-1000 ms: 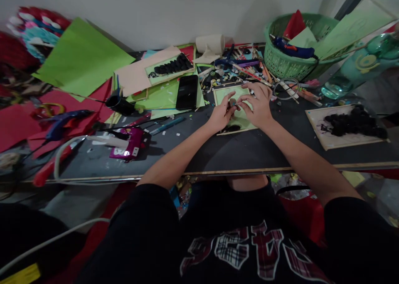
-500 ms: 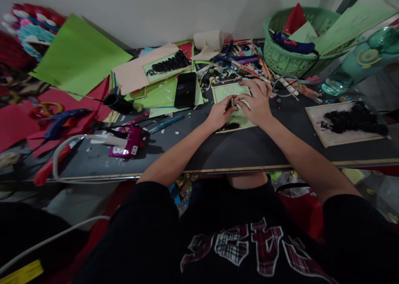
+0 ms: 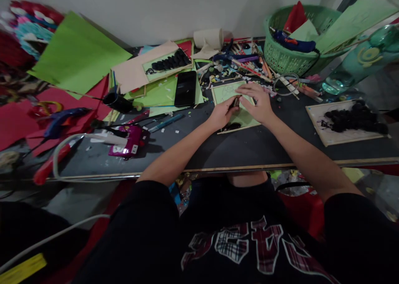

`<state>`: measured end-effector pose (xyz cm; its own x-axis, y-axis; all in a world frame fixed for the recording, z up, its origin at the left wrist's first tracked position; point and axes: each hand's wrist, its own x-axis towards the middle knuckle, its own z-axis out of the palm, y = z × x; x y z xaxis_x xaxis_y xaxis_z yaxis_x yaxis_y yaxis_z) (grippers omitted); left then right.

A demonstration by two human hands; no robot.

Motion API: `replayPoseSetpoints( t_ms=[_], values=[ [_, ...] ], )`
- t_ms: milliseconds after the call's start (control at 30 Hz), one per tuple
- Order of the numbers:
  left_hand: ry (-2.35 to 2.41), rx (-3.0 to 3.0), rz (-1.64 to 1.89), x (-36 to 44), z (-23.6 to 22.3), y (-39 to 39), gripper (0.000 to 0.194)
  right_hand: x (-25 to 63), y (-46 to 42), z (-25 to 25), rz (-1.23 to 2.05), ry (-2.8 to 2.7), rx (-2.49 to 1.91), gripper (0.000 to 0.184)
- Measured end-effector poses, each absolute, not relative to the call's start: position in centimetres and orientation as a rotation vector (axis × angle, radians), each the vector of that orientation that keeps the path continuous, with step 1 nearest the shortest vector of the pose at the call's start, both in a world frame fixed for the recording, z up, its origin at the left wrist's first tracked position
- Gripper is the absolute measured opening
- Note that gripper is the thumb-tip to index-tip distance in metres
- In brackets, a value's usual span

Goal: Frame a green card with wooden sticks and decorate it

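Over a light green sheet (image 3: 220, 95) with a thin wooden frame and a line drawing, both my hands are close together. My left hand (image 3: 222, 113) is closed, pinching a small dark piece (image 3: 236, 103) whose kind I cannot make out. Beside it, my right hand (image 3: 259, 104) has its fingers stretched out and apart, with the thumb side near the piece. A dark oval patch (image 3: 233, 126) lies at the near edge of the sheet, partly covered by my left hand.
A black phone (image 3: 185, 89) lies left of the sheet. Farther left are a purple power strip (image 3: 130, 142), a blue glue gun (image 3: 64, 120) and a black cup (image 3: 117, 103). At right are a framed panel with black tufts (image 3: 319, 126), a green basket (image 3: 280, 59) and a bottle (image 3: 352, 72).
My right hand has drawn slightly back from the left, its fingers lower and straighter. The left hand still pinches the dark piece, and the framed sheet has turned a little.
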<state>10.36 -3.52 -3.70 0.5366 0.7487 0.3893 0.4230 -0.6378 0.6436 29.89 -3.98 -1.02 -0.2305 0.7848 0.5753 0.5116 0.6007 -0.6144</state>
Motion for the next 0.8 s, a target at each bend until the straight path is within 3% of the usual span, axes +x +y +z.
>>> replayPoseSetpoints(
  t_ms=[200, 467, 800],
  values=[
    [1.002, 2.264, 0.864, 9.9, -3.8, -3.6, 0.037, 28.5, -3.7, -2.2, 0.928, -1.753, -0.923, 0.043],
    [1.009, 2.249, 0.825, 10.2, -3.2, -4.4, 0.034, 29.3, -3.7, -1.8, 1.132, -1.672, -0.939, 0.058],
    [1.044, 2.195, 0.974, 10.2, -4.0, -3.9, 0.028, 29.6, -3.7, -1.5, 0.702, -1.681, -1.033, 0.056]
  ],
)
